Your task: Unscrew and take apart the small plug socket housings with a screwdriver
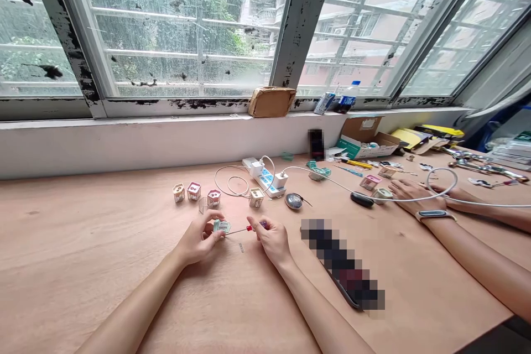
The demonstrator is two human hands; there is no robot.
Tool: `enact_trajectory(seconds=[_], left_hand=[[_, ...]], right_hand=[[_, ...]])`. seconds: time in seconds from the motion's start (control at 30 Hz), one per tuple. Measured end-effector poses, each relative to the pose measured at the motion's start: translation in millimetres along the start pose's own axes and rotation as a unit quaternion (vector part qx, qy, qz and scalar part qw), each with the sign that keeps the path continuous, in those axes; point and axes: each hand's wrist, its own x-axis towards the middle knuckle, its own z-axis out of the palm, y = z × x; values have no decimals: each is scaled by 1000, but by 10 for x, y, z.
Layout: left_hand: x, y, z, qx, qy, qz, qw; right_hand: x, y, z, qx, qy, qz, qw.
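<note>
My left hand (204,238) is closed around a small pale-green piece (222,226) with a many-sided face. In my right hand (271,238) is a screwdriver (249,228) with a red-collared handle; its thin shaft points left and reaches the green piece. Whether the tip sits in a screw is too small to tell. Just behind my left hand stands a clear plastic piece (204,204). Several small lantern-like boxes stand beyond, among them a cream one (178,192), a pink one (193,191) and another cream one (256,197). A small metallic strip (241,248) lies between my hands.
A power strip (265,177) with white cables lies behind my hands. A round silver object (294,201) and a blurred phone (344,265) are to the right. Another person's hands (409,196) rest at the far right, near a black oval object (362,199). An open carton (367,141) stands behind.
</note>
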Motion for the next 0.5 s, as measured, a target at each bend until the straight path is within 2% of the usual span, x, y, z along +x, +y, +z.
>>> enact_trajectory(seconds=[0.27,0.5], left_hand=[[1,-17,-10,29,-24,8,999],[-4,-21,-13,32,-23,16,999]], right_hand=[[-9,10,2,-10,10,8,1000],[-7,7,5,-10,9,9,1000]])
